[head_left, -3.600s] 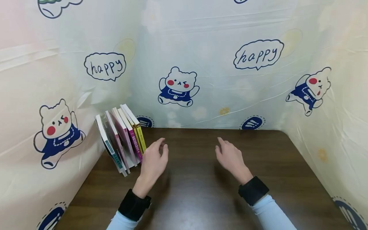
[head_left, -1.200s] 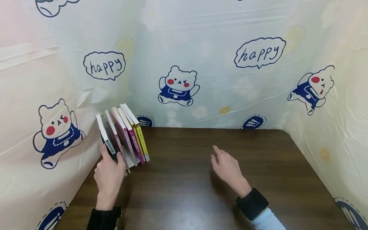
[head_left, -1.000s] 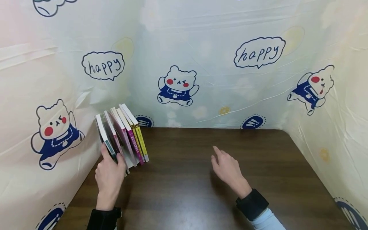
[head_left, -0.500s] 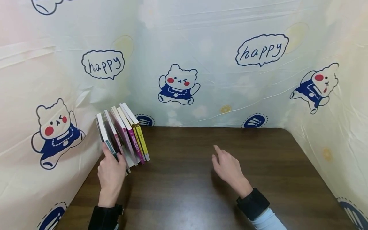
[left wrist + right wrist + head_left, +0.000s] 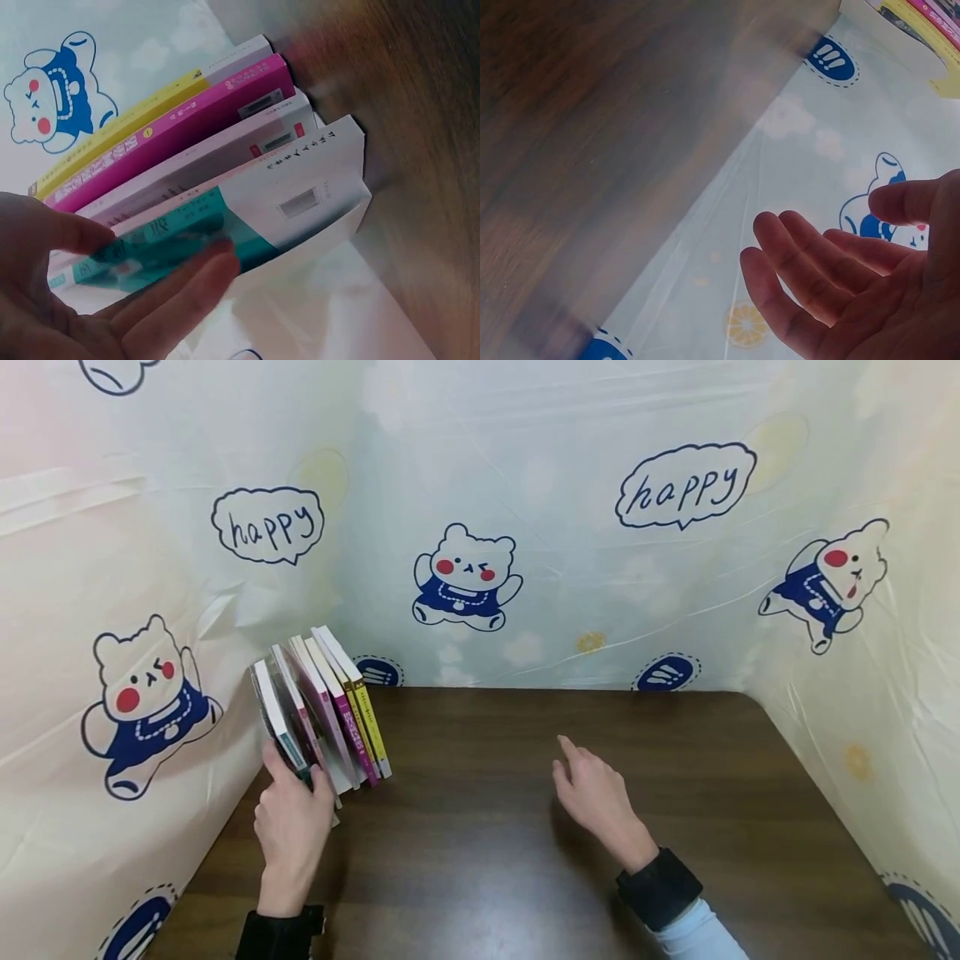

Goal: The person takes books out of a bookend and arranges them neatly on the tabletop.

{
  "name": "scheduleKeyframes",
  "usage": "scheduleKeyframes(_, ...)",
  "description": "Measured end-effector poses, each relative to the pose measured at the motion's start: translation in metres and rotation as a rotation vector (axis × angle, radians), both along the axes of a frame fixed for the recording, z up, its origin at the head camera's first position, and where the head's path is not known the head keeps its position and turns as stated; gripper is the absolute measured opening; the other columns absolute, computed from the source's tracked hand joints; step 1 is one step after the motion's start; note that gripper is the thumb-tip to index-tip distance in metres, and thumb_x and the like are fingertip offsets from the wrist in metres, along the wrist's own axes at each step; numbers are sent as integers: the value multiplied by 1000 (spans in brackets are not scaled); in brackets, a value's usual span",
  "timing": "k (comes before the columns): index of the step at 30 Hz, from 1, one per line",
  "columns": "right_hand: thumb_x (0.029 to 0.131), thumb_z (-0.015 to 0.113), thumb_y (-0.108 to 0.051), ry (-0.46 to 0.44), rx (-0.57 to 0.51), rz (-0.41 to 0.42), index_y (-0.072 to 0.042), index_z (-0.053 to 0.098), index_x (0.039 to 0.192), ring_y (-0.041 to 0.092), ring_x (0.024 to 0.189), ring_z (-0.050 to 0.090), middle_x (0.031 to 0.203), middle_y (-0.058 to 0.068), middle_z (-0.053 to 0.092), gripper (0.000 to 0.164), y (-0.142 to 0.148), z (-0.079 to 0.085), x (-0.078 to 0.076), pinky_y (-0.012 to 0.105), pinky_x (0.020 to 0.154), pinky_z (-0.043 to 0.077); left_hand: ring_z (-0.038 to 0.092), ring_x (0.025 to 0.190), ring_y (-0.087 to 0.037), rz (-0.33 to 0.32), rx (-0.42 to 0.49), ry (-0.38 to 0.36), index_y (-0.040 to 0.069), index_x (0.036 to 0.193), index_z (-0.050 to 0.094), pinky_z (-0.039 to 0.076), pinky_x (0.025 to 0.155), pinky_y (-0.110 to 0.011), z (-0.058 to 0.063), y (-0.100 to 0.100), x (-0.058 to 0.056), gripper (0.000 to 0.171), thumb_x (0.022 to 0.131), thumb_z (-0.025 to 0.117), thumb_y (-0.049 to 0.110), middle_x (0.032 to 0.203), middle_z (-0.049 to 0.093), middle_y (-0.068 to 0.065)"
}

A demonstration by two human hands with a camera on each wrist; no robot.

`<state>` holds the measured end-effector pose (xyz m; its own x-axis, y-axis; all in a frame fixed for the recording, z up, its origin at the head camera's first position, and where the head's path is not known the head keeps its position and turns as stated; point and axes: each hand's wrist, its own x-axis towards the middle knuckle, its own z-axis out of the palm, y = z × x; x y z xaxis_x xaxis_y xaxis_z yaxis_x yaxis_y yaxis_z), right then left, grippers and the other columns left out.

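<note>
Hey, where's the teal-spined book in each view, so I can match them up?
Head: the teal-spined book is left of centre, held in the left hand.
Left wrist: the teal-spined book is central, partly behind the fingers.
Right wrist: not visible; other books show at top right.
Shared landmark: the brown table, in all three.

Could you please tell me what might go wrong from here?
The left hand holds the teal-and-white book at the end of a close-set row, so pulling it could drag or topple the other books.

The right hand is well away from them, so it might be too late to steady any that slip.
</note>
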<state>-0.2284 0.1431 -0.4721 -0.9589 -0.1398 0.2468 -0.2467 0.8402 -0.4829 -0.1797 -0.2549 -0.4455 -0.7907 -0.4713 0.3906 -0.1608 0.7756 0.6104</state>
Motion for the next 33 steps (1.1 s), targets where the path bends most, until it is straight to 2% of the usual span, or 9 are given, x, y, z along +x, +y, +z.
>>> scheduleKeyframes(3,104,58,-24,-1,-1,2,-4,55,149,22,63,57,126,23,74,49,-1,3,-1,35,49,47,67,62,-54,4,30,-36,8,165,5,47,38,-51,-2,-2,-2,84,103,58,28,97,67,-44)
scheduleKeyframes(8,105,57,-24,-17,-9,10,-4,54,149,20,59,54,126,23,73,49,-4,6,-1,33,47,44,68,64,-53,-17,73,-63,17,166,-14,50,41,-51,-7,-5,-6,97,103,60,28,101,66,-44)
scheduleKeyframes(11,105,58,-24,-36,-6,6,-4,54,149,20,58,53,126,23,73,49,-4,6,1,32,46,43,68,63,-52,-30,75,-66,20,165,-17,51,42,-52,-9,-7,-8,101,103,61,27,99,66,-44)
scheduleKeyframes(16,104,59,-23,-48,-7,-1,-3,54,149,20,59,54,127,24,73,50,-5,4,3,32,47,44,67,59,-48,-64,66,-74,22,165,-18,50,40,-51,-10,-7,-10,97,105,58,23,97,65,-43)
scheduleKeyframes(20,104,60,-23,-42,-7,-10,-3,54,149,20,58,54,127,24,73,50,-4,2,3,32,47,45,68,62,-48,-95,63,-76,23,166,-15,54,43,-51,-10,-7,-10,92,105,55,17,103,64,-44)
scheduleKeyframes(24,104,59,-23,-43,-4,-12,-3,54,149,21,60,56,128,24,73,50,-5,0,3,33,49,47,70,72,-54,-120,66,-58,24,166,-12,59,50,-56,-10,-6,-9,91,105,54,12,114,63,-46)
scheduleKeyframes(29,105,58,-23,-39,3,-10,-3,54,150,22,64,58,130,24,72,50,-5,-1,2,34,51,48,68,96,-62,-143,94,-26,24,166,-11,61,68,-68,-11,-3,-5,92,105,55,7,141,51,-47)
scheduleKeyframes(33,105,58,-24,-34,4,-9,-3,54,150,22,63,57,129,24,73,50,-5,-1,2,34,50,47,64,103,-65,-131,87,10,21,167,-7,57,74,-74,-12,1,0,91,103,56,5,143,49,-47)
